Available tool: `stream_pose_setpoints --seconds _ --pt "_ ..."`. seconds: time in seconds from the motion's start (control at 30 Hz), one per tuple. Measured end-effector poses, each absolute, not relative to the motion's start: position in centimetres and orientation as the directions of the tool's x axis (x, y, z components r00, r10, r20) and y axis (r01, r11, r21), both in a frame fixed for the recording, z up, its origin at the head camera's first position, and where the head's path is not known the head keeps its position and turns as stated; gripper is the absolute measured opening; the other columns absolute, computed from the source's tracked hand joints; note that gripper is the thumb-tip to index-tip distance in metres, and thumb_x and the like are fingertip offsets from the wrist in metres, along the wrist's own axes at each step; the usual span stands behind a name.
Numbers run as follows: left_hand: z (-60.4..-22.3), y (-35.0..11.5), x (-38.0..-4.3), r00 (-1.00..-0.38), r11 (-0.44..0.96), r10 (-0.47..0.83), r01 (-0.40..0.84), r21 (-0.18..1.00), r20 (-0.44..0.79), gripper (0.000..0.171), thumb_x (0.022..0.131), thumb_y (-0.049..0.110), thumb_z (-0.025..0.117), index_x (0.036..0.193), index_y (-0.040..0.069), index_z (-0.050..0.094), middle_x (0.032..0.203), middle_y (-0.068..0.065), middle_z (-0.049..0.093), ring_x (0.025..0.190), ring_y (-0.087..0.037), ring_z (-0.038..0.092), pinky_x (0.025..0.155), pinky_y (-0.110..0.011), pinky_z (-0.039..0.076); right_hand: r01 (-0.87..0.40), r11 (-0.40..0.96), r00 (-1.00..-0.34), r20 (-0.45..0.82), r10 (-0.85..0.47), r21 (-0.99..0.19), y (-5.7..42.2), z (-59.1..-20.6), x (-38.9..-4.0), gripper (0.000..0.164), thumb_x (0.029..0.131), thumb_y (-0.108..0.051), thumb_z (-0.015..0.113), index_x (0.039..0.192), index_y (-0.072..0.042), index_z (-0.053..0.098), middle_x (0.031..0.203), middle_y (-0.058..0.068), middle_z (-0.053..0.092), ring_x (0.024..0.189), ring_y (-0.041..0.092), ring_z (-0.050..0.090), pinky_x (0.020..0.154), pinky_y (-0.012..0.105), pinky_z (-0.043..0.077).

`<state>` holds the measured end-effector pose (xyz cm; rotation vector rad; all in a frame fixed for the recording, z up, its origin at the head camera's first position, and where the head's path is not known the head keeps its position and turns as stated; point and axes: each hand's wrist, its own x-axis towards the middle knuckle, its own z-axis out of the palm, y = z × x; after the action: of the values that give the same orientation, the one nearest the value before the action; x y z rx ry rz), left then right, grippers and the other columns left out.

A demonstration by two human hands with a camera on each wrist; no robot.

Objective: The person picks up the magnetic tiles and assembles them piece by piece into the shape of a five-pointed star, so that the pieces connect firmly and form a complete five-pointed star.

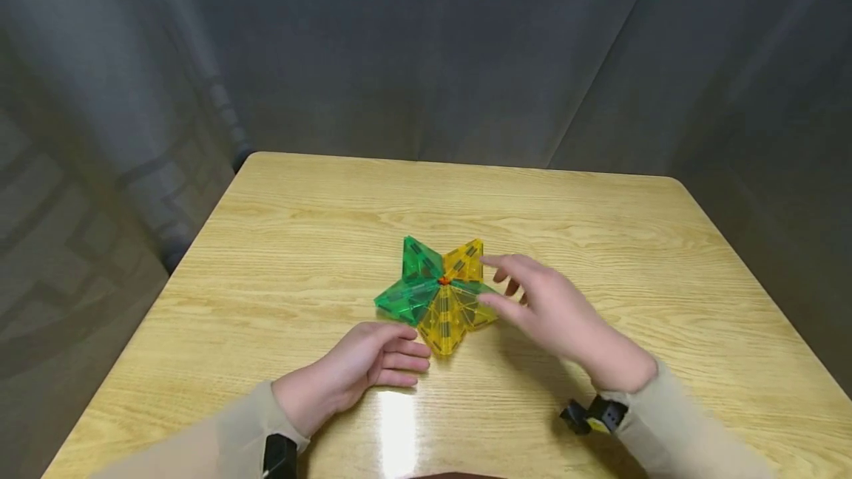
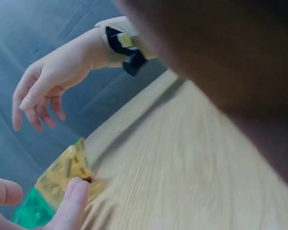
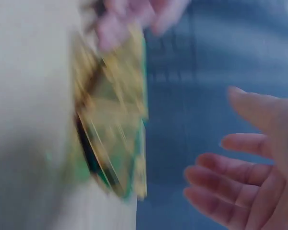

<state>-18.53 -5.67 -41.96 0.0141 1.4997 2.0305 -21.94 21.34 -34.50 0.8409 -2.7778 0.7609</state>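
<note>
A star-shaped form built of see-through magnetic tiles (image 1: 444, 320) lies on the wooden table (image 1: 319, 205). Its points are green on the left, yellow at the front and back right, and a small red-orange spot marks the centre. My left hand (image 1: 366, 361) is beside its front left, fingers loosely extended and fingertips right at the front yellow point. Over the right side hovers my right hand (image 1: 555, 309), thumb and fingers spread, holding nothing. The right wrist view shows a gap between this hand (image 3: 245, 167) and the blurred tiles (image 3: 115, 110).
Dark grey curtains (image 1: 426, 50) hang behind the table and along both sides. Each wrist carries a black strap, and the right strap (image 1: 606, 414) has a small dark device on it. A bright light reflection lies on the table's near part.
</note>
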Motion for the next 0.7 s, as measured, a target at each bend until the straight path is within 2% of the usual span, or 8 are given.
stream_pose_setpoints --seconds 0.07,0.13,0.23,0.3,0.37,0.43,0.57,0.7 --pt "-41.8 -6.3 -18.8 -0.833 -0.175 0.441 -0.446 0.878 -0.335 0.047 0.102 0.018 0.044 0.132 -0.017 0.041 0.115 -0.028 0.065 0.1 -0.033 0.068 0.081 -0.044 0.058 -0.479 0.692 -0.875 0.231 -0.425 -0.54 22.4 -34.0 -24.2 0.043 0.097 -0.031 0.065 0.134 -0.01 0.059 0.108 0.004 0.065 0.094 0.02 0.061 0.074 0.038 0.055" --pt "-41.7 -6.9 -19.1 -0.848 -0.174 0.412 -0.432 0.885 -0.333 0.045 0.102 0.016 0.043 0.132 -0.018 0.04 0.116 -0.029 0.064 0.102 -0.035 0.067 0.081 -0.044 0.058 -0.375 0.623 -0.908 0.135 -0.398 -0.687 23.2 -34.2 -26.8 0.038 0.1 -0.025 0.061 0.134 -0.007 0.058 0.116 0.011 0.063 0.105 0.028 0.059 0.084 0.046 0.053" --pt "-41.7 -7.5 -19.5 -0.861 -0.175 0.385 -0.421 0.89 -0.332 0.042 0.102 0.013 0.042 0.131 -0.018 0.041 0.116 -0.029 0.064 0.103 -0.035 0.067 0.081 -0.043 0.058 -0.166 0.491 -0.911 -0.057 -0.407 -0.855 24.0 -35.2 -30.3 0.044 0.103 -0.023 0.055 0.142 -0.002 0.048 0.134 0.023 0.053 0.121 0.038 0.052 0.097 0.054 0.046" --pt "-41.7 -7.8 -19.7 -0.863 -0.179 0.381 -0.419 0.89 -0.33 0.04 0.102 0.012 0.041 0.129 -0.017 0.041 0.117 -0.029 0.063 0.103 -0.035 0.066 0.082 -0.043 0.058 -0.008 0.402 -0.894 -0.173 -0.413 -0.916 24.1 -36.1 -32.0 0.049 0.104 -0.022 0.052 0.146 0.0 0.04 0.139 0.028 0.048 0.124 0.043 0.049 0.103 0.055 0.042" --pt "-41.7 -8.0 -19.8 -0.864 -0.186 0.382 -0.419 0.889 -0.327 0.036 0.102 0.01 0.041 0.126 -0.016 0.041 0.118 -0.028 0.063 0.103 -0.034 0.066 0.082 -0.043 0.058 0.091 0.351 -0.88 -0.24 -0.41 -0.932 24.0 -36.9 -33.1 0.053 0.104 -0.021 0.052 0.149 0.003 0.035 0.135 0.03 0.051 0.122 0.043 0.053 0.103 0.053 0.043" --pt "-41.7 -8.0 -19.8 -0.865 -0.194 0.383 -0.417 0.888 -0.323 0.031 0.101 0.009 0.041 0.122 -0.014 0.042 0.118 -0.027 0.063 0.102 -0.032 0.067 0.083 -0.043 0.057 0.149 0.322 -0.878 -0.275 -0.392 -0.935 23.7 -37.4 -33.8 0.054 0.103 -0.019 0.053 0.148 0.004 0.035 0.124 0.027 0.059 0.113 0.04 0.06 0.1 0.051 0.046" --pt "-41.8 -8.1 -19.9 -0.876 -0.212 0.367 -0.407 0.889 -0.314 0.023 0.102 0.008 0.042 0.115 -0.01 0.043 0.117 -0.024 0.061 0.1 -0.028 0.067 0.083 -0.041 0.058 0.17 0.312 -0.887 -0.283 -0.365 -0.935 23.0 -37.9 -34.3 0.054 0.101 -0.018 0.056 0.146 0.005 0.038 0.105 0.015 0.066 0.094 0.028 0.067 0.093 0.046 0.052" --pt "-41.6 -8.1 -20.0 -0.883 -0.216 0.34 -0.408 0.887 -0.324 0.024 0.102 0.008 0.042 0.118 -0.01 0.042 0.119 -0.026 0.059 0.099 -0.028 0.068 0.084 -0.041 0.057 0.166 0.316 -0.889 -0.28 -0.361 -0.934 22.3 -38.1 -34.6 0.048 0.102 -0.016 0.054 0.144 0.005 0.043 0.101 0.01 0.062 0.085 0.021 0.064 0.09 0.044 0.054"
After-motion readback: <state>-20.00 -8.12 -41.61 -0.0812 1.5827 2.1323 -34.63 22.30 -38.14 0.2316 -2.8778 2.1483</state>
